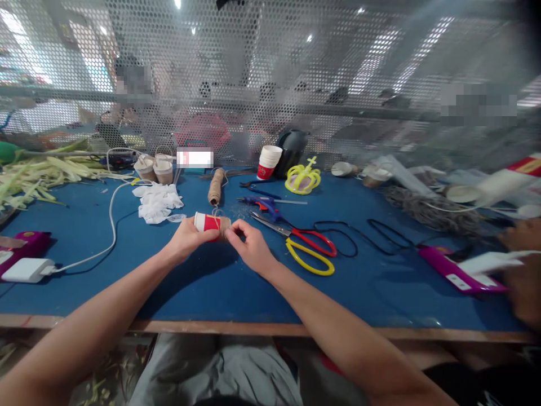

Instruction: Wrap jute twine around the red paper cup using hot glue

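A red and white paper cup (206,222) lies sideways in my left hand (186,238), whose fingers wrap round it. Brown twine is wound round one end of the cup, on the right. At that end my right hand (249,243) pinches with thumb and forefinger against the twine. From the cup a strand leads up toward a spool of twine (216,187) lying just beyond. Right of my hands lie large scissors (310,242) with one red and one yellow handle, blades apart. Behind them rests a blue glue gun (264,204) with a glue stick in its back.
Stacked paper cups (269,160) and a yellow crown-shaped piece (303,179) stand at the back. Crumpled white material (158,202) and two twine-wrapped cups (154,168) are at left, near pale husks (63,169). Purple power strips (459,270) lie at both sides; another person's hand is far right.
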A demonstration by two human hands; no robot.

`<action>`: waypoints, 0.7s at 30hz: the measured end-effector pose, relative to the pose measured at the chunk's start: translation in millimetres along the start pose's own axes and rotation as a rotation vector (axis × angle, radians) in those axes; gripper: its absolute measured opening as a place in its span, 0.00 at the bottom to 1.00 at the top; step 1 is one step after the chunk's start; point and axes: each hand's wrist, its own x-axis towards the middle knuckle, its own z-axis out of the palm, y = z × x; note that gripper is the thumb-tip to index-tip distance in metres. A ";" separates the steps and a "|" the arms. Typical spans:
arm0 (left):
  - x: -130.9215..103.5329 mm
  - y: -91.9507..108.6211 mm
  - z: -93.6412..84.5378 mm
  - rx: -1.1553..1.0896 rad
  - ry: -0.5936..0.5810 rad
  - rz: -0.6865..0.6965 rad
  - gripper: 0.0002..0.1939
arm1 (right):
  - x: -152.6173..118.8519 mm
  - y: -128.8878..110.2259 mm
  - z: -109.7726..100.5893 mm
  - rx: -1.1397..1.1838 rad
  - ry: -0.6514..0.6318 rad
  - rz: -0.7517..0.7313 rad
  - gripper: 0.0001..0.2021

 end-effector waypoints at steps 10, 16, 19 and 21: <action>-0.6 -1.2 1.1 -0.044 -0.021 -0.005 0.12 | -1.9 0.1 -0.7 -0.012 -0.005 0.009 0.08; -0.6 -3.0 0.7 -0.031 -0.009 0.012 0.11 | -1.5 -1.6 -1.4 -0.015 -0.013 0.022 0.08; -0.6 -2.4 1.3 -0.038 0.013 0.002 0.12 | -2.2 -1.0 -0.5 -0.028 -0.013 0.027 0.09; -0.4 -2.6 1.1 -0.037 0.008 0.003 0.12 | -2.8 0.0 0.5 -0.046 -0.018 0.027 0.09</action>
